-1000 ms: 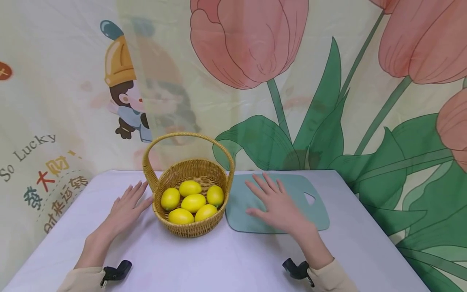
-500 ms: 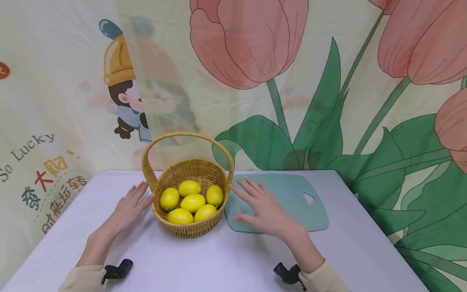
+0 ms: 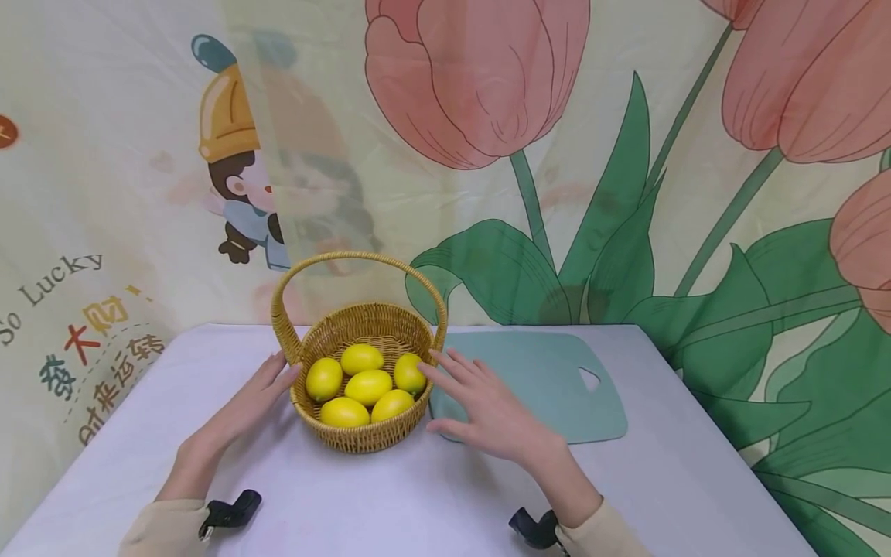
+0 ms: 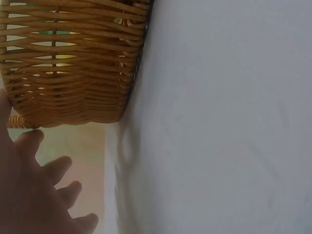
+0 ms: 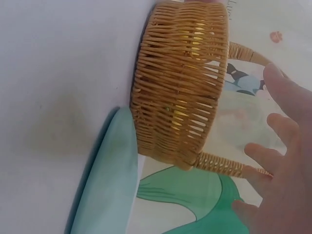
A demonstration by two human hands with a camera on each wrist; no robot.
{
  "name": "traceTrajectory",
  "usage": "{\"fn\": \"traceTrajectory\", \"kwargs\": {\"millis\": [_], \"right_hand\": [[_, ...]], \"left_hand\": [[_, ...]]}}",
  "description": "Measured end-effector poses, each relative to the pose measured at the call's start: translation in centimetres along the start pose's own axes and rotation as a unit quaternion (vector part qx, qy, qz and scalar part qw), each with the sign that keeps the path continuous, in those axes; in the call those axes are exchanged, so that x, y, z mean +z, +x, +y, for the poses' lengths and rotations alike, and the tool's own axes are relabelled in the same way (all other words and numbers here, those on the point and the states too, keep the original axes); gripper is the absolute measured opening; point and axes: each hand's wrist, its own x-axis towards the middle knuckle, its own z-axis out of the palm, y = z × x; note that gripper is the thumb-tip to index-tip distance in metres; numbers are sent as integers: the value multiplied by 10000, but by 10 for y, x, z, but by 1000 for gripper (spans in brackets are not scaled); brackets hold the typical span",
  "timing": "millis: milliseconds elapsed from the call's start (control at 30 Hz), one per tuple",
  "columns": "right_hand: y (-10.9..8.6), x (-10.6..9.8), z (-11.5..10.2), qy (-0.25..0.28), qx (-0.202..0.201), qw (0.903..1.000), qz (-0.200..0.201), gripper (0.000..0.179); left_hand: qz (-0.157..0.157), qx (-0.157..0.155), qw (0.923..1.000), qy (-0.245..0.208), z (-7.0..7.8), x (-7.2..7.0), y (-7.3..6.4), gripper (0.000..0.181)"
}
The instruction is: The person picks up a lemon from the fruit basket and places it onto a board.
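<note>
A wicker basket (image 3: pixel 365 442) with a tall arched handle (image 3: pixel 358 255) stands on the table. Several yellow lemons (image 3: pixel 369 387) lie inside it. My left hand (image 3: pixel 252 402) is at the basket's left side, fingers extended, thumb by the rim; whether it touches is hard to tell. On the other side, my right hand (image 3: pixel 487 408) hovers with spread fingers, its fingertips overlapping the basket's right rim in the head view. In the right wrist view the hand (image 5: pixel 285 170) appears apart from the basket wall (image 5: pixel 178 87). Neither hand holds anything.
A light green cutting board (image 3: pixel 557 387) with a cut-out lies flat, right of the basket, partly under the right hand. White cloth covers the table (image 3: pixel 390 503). A printed tulip curtain (image 3: pixel 480 85) hangs behind the table's back edge.
My right hand has moved left from over the cutting board to the basket's right rim. My left hand has shifted slightly right, closer to the basket. Basket and lemons have stayed put.
</note>
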Motion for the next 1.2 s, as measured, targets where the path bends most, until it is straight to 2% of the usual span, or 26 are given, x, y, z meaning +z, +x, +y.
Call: {"fn": "traceTrajectory", "kwargs": {"millis": [167, 267, 500, 733, 1000, 1200], "right_hand": [[7, 2, -6, 177, -9, 9998, 36, 78], [12, 3, -9, 171, -24, 9998, -3, 77], [22, 10, -10, 165, -84, 9998, -40, 74], [30, 15, -11, 184, -36, 9996, -208, 75], [39, 21, -12, 266, -19, 9994, -226, 74], [45, 24, -13, 288, 234, 9990, -246, 72]], "left_hand": [[-259, -268, 9988, -321, 3, 2, 2, 84], [-352, -305, 9977, -495, 4, 4, 4, 83], [-415, -187, 9958, -792, 3, 5, 8, 79], [-501, 65, 9926, -1105, 2, 5, 11, 78], [-500, 45, 9910, -1240, 1, 5, 14, 78], [-514, 81, 9893, -1360, -2, 7, 15, 77]]}}
